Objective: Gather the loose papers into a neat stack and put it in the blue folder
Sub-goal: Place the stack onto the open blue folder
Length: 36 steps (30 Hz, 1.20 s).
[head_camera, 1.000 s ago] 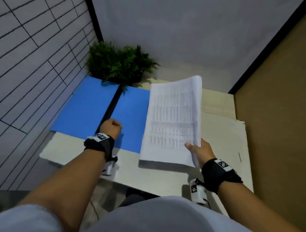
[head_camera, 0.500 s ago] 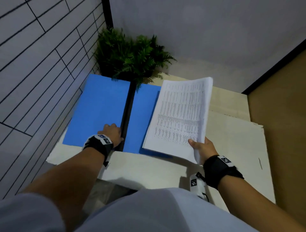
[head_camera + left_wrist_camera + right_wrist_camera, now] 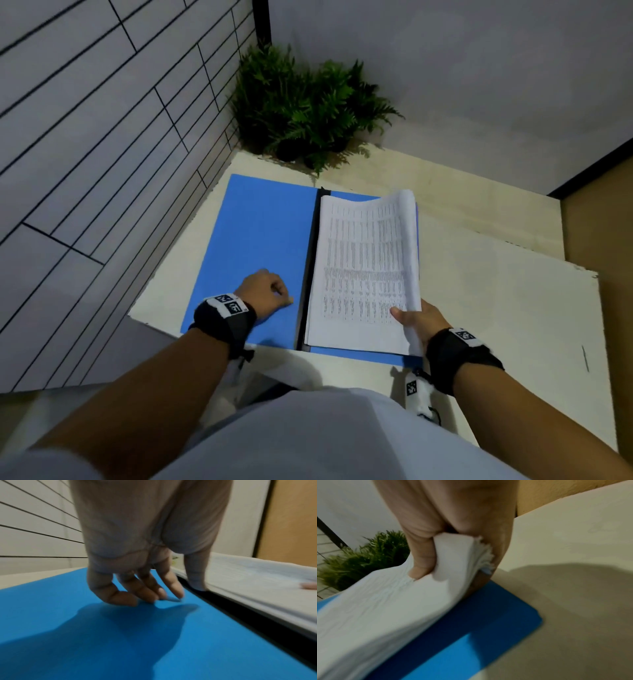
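The blue folder [image 3: 260, 240] lies open on the white table, black spine in the middle. A stack of printed papers [image 3: 363, 274] rests on its right half, left edge along the spine, right edge still lifted. My right hand [image 3: 416, 320] pinches the stack's near right corner, thumb on top [image 3: 421, 561], fingers beneath; the papers [image 3: 385, 608] bend over the blue folder [image 3: 496, 615]. My left hand [image 3: 265, 293] rests on the left half, fingers curled, fingertips [image 3: 150, 596] on the blue folder [image 3: 85, 635] beside the papers [image 3: 257, 588], holding nothing.
A green fern [image 3: 308, 106] stands at the table's far corner behind the folder. A tiled wall [image 3: 102, 154] runs along the left. The white table [image 3: 496, 308] extends to the right of the folder, with a brown wall [image 3: 613, 240] beyond.
My right hand has carried the paper stack left and down onto the folder's right half, against the spine. My left hand stayed on the left half. The head view has tilted down.
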Available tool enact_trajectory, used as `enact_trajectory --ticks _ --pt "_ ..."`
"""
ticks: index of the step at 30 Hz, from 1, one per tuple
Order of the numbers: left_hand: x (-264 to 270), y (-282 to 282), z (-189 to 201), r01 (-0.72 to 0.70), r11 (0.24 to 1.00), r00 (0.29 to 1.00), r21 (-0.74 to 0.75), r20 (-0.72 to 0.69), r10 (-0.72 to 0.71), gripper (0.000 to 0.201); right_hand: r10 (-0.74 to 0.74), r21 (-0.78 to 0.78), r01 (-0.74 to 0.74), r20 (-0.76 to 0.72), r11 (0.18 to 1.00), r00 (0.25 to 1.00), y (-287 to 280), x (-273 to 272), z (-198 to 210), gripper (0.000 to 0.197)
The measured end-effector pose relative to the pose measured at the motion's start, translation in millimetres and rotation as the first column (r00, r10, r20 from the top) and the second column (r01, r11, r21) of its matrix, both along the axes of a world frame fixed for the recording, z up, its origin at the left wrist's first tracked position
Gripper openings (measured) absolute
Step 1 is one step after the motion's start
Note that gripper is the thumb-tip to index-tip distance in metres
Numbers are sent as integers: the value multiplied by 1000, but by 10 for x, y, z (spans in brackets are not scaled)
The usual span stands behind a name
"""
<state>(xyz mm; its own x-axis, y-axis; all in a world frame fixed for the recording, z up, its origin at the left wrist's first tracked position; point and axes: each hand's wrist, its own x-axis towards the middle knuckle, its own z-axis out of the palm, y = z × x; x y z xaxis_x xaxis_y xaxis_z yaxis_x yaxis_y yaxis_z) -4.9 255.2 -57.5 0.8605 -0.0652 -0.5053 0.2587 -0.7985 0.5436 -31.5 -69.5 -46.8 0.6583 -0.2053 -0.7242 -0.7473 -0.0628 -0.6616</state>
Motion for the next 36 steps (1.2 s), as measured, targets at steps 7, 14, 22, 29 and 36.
enact_trajectory --ticks 7,14,22,29,36 --pt "7 731 6 -565 807 824 171 165 542 72 94 -62 -95 -27 993 995 5 66 -102 54" --pt "-42 742 666 -534 844 821 -47 208 531 36 191 -233 -193 -34 953 981 37 76 -71 74" --pt "-324 -149 1788 -54 916 946 -397 273 174 32 327 -463 -298 -17 835 945 25 65 25 76" --pt "-95 -609 772 -140 931 990 -337 -35 136 29 161 -131 -158 18 979 987 -219 148 198 80" --pt "-3 -776 163 -177 946 983 -270 -91 158 38 174 -8 -175 -32 985 984 -339 183 329 57"
